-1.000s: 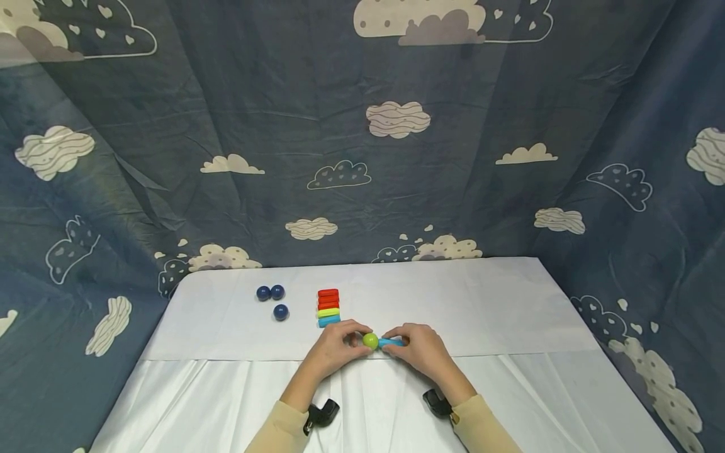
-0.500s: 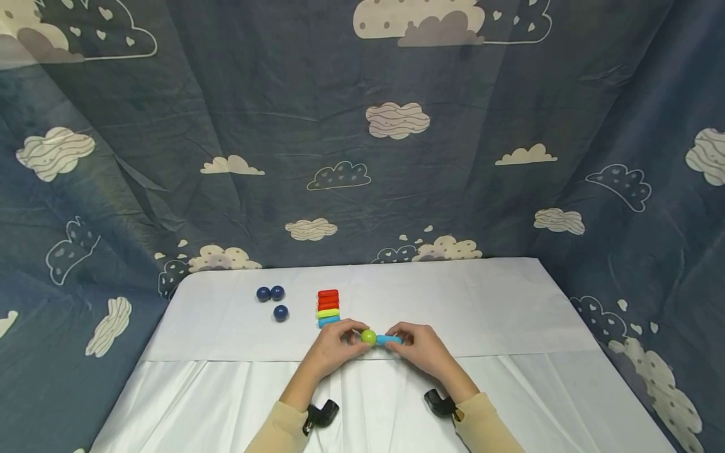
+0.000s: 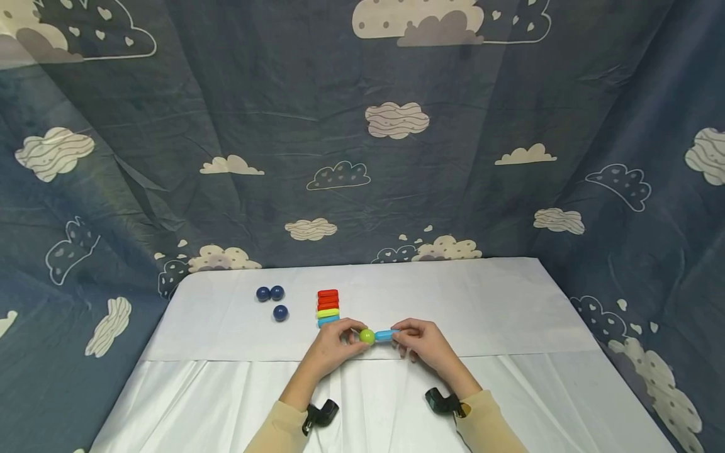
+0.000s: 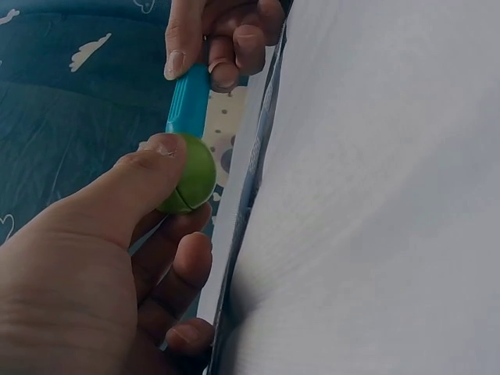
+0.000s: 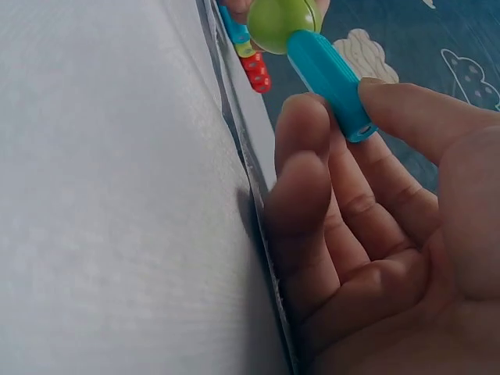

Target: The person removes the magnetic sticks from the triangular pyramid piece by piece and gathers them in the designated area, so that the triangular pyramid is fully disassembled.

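Observation:
Between thumb and fingers, my left hand [image 3: 335, 343] pinches a lime-green ball [image 3: 367, 336] above the white table. A light-blue ribbed rod [image 5: 332, 84] meets the ball end-on, and my right hand [image 3: 423, 343] pinches its far end. In the left wrist view the ball [image 4: 194, 176] shows a thin seam, with the blue rod [image 4: 189, 101] touching its side. How the rod fits to the ball is hidden at the joint. The right hand's other fingers curl loosely below the rod in the right wrist view.
Beyond the left hand lies a row of short rods: several red rods [image 3: 328, 299], a yellow-green rod [image 3: 328, 313] and a blue rod [image 3: 328, 321]. Three dark-blue balls [image 3: 280, 313] rest farther left. A cloud-patterned curtain [image 3: 340, 138] hangs behind the white table [image 3: 481, 308].
The ball and rod have shifted slightly left and away from me. My right hand has moved its pinch toward the rod's outer end, leaving more of the rod visible.

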`<state>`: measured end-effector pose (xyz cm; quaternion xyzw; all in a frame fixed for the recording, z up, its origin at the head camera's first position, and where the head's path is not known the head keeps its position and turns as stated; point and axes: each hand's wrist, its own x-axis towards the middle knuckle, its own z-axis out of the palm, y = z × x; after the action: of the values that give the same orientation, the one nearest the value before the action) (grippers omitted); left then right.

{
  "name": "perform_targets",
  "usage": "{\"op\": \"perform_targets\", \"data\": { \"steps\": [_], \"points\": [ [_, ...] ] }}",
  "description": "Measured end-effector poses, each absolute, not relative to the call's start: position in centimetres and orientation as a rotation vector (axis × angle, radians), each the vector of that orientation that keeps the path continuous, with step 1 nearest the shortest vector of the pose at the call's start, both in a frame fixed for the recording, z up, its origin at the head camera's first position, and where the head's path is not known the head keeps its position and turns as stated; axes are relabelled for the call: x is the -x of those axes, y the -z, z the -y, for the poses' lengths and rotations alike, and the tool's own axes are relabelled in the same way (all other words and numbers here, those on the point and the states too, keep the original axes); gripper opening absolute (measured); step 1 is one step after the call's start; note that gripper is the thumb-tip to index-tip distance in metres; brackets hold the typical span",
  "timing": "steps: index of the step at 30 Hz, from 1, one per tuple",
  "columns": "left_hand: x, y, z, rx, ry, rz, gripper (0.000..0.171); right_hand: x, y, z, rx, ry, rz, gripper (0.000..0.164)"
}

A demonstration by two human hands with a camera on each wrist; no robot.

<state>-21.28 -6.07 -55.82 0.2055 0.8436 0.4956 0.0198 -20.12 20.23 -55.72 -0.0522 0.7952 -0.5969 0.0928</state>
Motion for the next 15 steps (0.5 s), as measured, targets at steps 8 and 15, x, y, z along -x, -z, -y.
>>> {"op": "perform_targets", "data": {
  "steps": [8,15],
  "points": [
    [21.33,55.9,6.11,-0.63,-1.553,-2.601,0.027,20.19,55.77,-20.18,0.159,1.841,-2.292,0.029],
    [21.19,55.69,6.08,-0.587,-1.559,-2.586,0.029,20.2,55.84,-20.12,0.149,1.858,-2.286,0.029]
  ]
}}
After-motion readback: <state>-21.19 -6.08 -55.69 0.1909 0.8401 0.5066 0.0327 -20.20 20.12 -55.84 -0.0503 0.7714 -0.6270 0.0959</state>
